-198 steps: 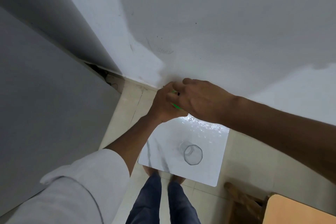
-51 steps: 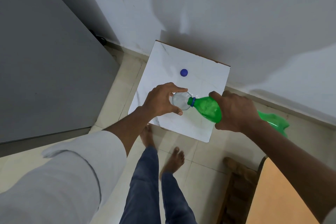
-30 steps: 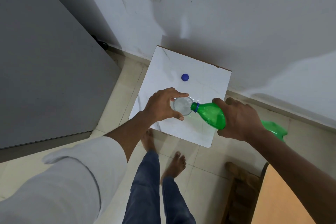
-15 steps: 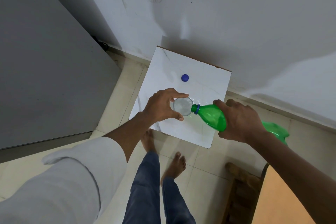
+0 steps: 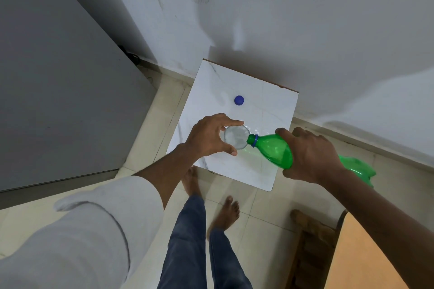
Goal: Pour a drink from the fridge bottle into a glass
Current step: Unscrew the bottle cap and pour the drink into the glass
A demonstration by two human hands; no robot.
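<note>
While left hand steadies glass, bottle tilted

The middle of the bottle is being covered by the right hand. The near side of the glass is being hidden by the left hand. Liquid in the glass cannot be made out. The wooden furniture is being cut off by the edge.

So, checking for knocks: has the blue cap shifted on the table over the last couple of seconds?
No. The blue cap sits at the same spot on the white table.
</note>
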